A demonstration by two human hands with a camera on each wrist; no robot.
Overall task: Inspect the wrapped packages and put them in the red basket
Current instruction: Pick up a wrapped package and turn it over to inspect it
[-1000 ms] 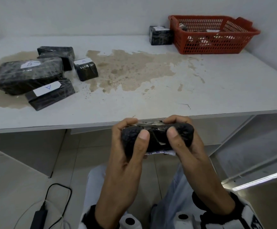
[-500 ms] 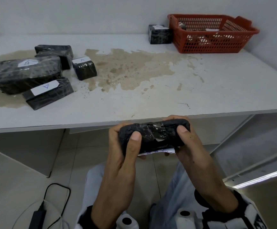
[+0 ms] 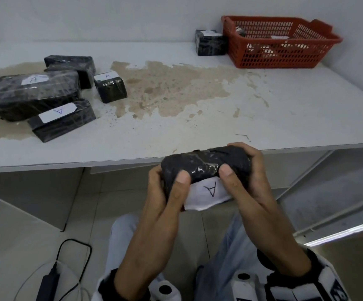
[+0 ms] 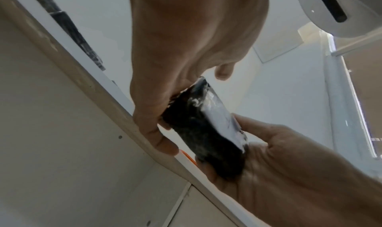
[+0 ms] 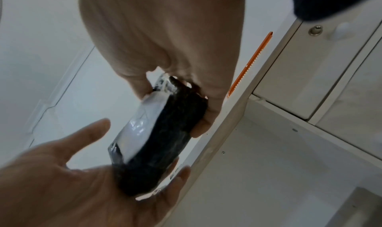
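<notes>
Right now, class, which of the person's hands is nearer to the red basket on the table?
Right. The right hand grips the held package's end on the red basket's side; the left hand grips the opposite end, farther away. Both are well short of it, at the table's near edge.

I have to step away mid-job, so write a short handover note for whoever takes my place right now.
Hands: left hand and right hand both grip the ends of one wrapped package, held in front of the table edge, its white label marked A facing you.
Things: four packages lie in a cluster at the table's left; another package stands beside the red basket at the far right.
Done: some packages seem to be in the basket already; how many is unclear.
Left: finish inspecting the held one, put it in the basket, then handle the other five.
</notes>
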